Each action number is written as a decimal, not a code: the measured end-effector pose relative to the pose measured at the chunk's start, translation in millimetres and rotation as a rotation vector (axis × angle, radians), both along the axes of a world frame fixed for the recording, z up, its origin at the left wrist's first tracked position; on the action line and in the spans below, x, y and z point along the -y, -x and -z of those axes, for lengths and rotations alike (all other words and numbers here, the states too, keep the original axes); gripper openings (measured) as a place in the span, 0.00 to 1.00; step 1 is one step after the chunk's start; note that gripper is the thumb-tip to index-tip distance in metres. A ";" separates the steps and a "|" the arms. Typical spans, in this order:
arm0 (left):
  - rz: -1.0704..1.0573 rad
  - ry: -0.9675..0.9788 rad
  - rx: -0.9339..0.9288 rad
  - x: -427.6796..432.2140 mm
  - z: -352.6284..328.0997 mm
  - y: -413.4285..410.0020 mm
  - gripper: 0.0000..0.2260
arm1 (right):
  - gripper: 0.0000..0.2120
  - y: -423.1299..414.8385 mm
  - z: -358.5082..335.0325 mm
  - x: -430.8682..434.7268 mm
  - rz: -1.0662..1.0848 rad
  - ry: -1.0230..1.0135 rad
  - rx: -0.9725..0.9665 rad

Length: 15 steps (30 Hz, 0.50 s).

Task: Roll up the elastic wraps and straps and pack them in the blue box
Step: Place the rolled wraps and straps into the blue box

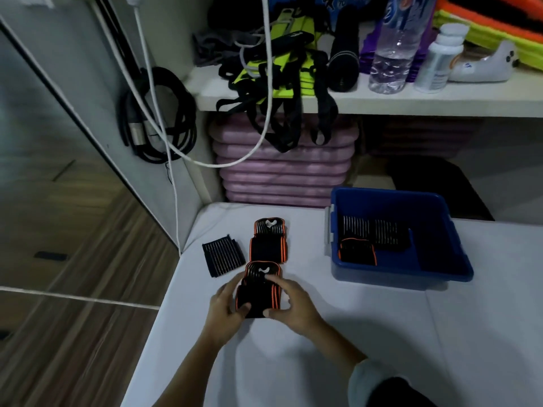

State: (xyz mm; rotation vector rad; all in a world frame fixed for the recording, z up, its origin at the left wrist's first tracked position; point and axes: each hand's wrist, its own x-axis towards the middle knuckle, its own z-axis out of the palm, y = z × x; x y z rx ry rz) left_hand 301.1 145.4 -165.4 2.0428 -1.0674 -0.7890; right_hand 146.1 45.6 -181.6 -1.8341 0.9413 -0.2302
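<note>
While my left hand [227, 304] and right hand [289, 301] clasped their fingers round the orange-edged wrap [258, 289] on the worktop [352, 333], I judged the packing roughly half done. Rolled wraps [357, 251] lay in the blue box [390, 274] at two o'clock. A second orange-edged wrap [269, 242] at twelve and a striped wrap [223, 258] at eleven lay unpacked.

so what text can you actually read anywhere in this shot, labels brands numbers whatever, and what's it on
"70": on the blue package at the back of the shelf, faint.
Label on the water bottle: blurred, unreadable.
Label on the white pill bottle: too small to read.
Nearest orange-edged wrap: a white logo mark only, no letters.
Nothing else is legible.
</note>
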 end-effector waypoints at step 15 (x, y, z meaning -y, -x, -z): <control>0.065 0.073 -0.090 2.9 9.8 -3.9 0.24 | 0.24 -4.0 9.6 -12.8 0.167 -0.064 0.175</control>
